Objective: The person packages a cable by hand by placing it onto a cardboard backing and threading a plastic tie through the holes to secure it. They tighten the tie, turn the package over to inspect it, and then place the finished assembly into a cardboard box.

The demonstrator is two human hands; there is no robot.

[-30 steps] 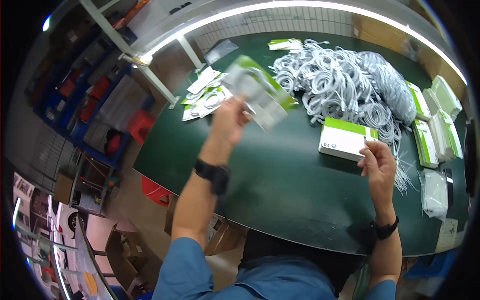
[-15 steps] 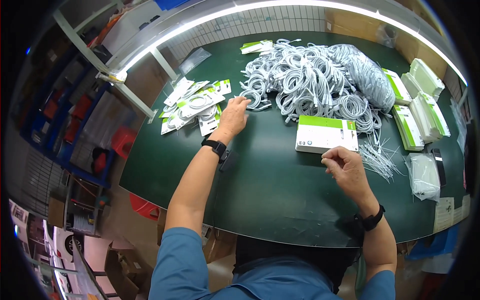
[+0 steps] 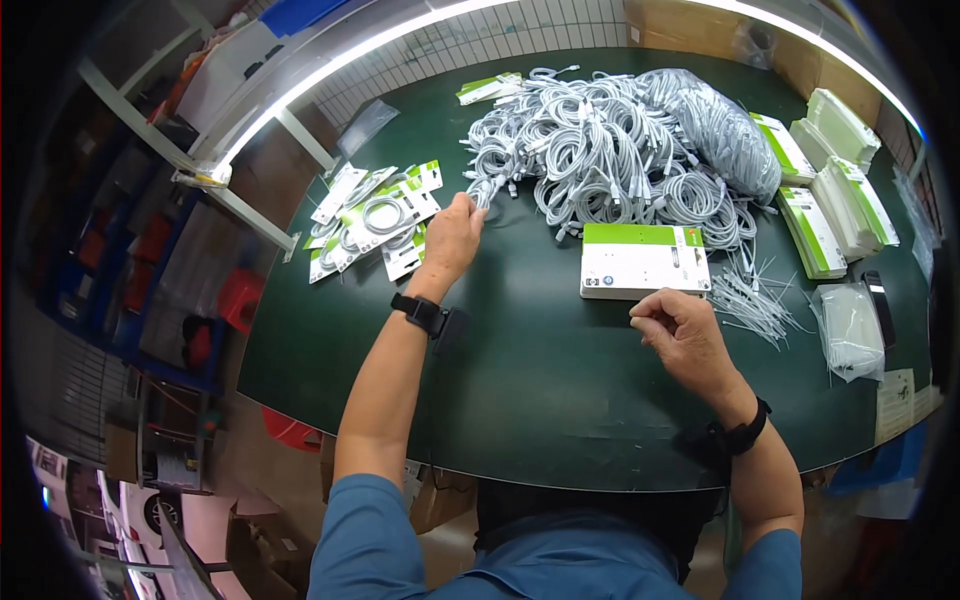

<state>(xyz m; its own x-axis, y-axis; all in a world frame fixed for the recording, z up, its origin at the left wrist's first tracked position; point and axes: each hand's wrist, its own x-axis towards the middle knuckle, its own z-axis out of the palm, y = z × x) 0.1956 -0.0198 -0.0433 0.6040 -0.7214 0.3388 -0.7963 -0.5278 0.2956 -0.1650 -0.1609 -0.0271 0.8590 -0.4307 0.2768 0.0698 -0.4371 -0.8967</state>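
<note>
My left hand is closed on a coiled white cable at the left edge of a big heap of coiled cables. Left of that hand lies a loose pile of white-and-green cards with cables mounted on them. My right hand hovers over the near edge of a stack of white-and-green cards, thumb and fingers pinched together; whatever might be between them is hidden or too small. Beside the stack, thin white cable ties are scattered.
A clear bag of cables leans on the heap. More card stacks and white trays line the right side, near a bag of white ties. A metal frame post stands at the table's left edge.
My left hand has closed on a coiled cable at the heap's edge. My right hand keeps its pinch by the card stack. The whole view has shifted slightly.
</note>
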